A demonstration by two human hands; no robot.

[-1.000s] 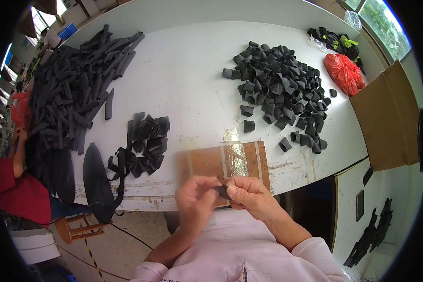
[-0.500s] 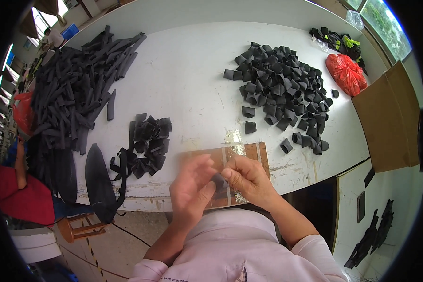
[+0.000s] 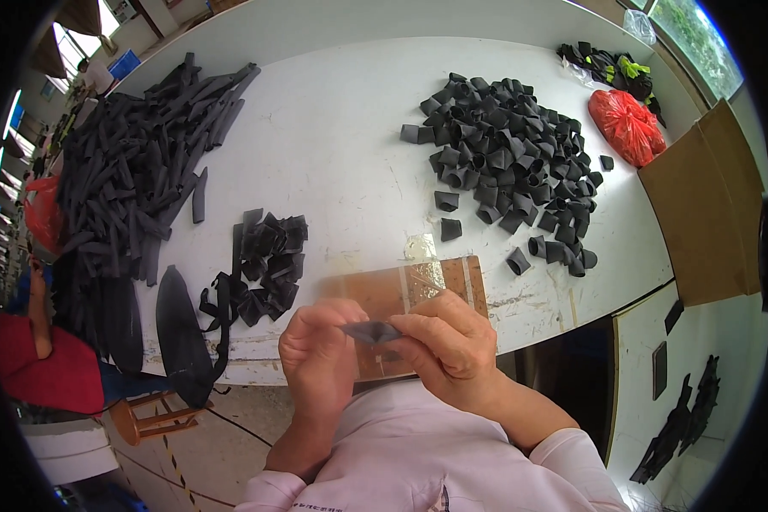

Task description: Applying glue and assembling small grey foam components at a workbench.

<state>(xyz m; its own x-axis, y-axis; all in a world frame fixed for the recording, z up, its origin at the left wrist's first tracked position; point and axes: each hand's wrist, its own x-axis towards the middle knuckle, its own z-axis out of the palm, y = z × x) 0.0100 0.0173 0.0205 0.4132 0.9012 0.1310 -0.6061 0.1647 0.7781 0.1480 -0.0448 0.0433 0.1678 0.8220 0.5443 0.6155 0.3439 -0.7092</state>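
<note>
Now the left hand [image 3: 318, 348] and the right hand [image 3: 450, 340] pinch opposite ends of a small, flattened dark-grey piece [image 3: 371, 332] in their fingers, over a brown rectangular board [image 3: 457, 275] on the white counter [image 3: 333, 119]; short black tubular loops [image 3: 508, 154] lie heaped beyond, rightward.

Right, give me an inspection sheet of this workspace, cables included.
Surface: white tabletop, scuffed along the front.
Job's things: small dark fabric-like piece in hand; short dark tubes heaped right; long dark strips heaped left.
Clutter: bulging red plastic bag, far right.
Hands: left hand and right hand pinch the piece's opposite ends.
Cables: thin black line on floor, possibly one.
Surroundings: brown cardboard sheet, right; person in red, left.
</note>
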